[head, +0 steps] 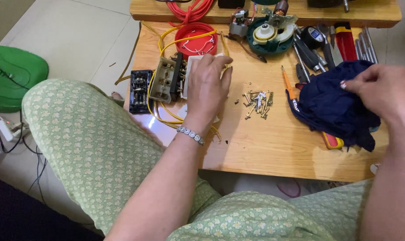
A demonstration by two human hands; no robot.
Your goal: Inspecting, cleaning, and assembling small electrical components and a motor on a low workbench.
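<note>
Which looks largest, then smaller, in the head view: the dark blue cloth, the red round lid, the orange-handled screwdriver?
1. dark blue cloth, under the right hand
2. red round lid
3. orange-handled screwdriver, thin and partly hidden

The cloth lies nearer the camera, which may exaggerate it.

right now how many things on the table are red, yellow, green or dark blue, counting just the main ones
red: 2, the round red lid and the red cable coil
yellow: 1, the yellow wire bundle by the left hand
green: 1, the green motor housing
dark blue: 1, the dark blue cloth under the right hand
total: 5
</note>
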